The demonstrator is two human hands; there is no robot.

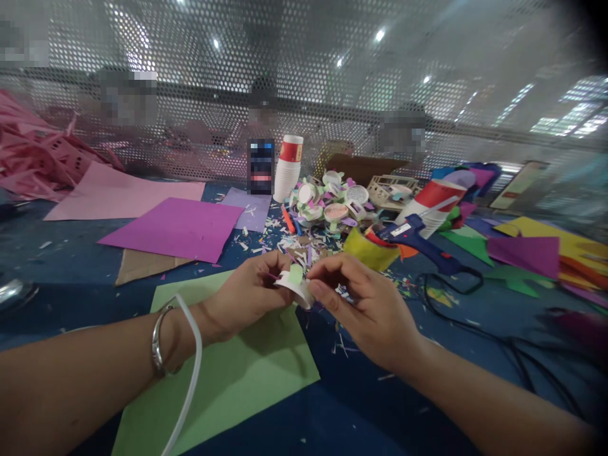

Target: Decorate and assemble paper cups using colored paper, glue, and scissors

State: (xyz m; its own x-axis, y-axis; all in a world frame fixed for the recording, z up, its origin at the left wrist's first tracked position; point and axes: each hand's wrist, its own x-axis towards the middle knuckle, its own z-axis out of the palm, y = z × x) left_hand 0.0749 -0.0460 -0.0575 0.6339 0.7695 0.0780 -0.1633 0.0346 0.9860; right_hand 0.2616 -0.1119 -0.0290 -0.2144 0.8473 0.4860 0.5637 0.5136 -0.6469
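Between my hands, above the blue table, is a small round white piece (300, 296) that looks like the cut-off bottom of a paper cup, with a light green paper tab (295, 274) on it. My left hand (259, 285) pinches it from the left, thumb below and fingers curled behind. At its right edge, the thumb and forefinger of my right hand (358, 297) close on the rim. A sheet of light green paper (228, 373) lies under my left wrist. Behind the hands is a heap of similar white pieces (332, 202) with coloured tabs.
A blue glue gun (418, 231) rests on a yellow holder (368, 250), its black cord running right. Paper cup stacks (287, 171) stand behind. Purple (180, 225) and pink sheets (128, 193) lie left, coloured sheets (525, 253) right. Paper scraps litter the middle; a phone (261, 166) stands upright.
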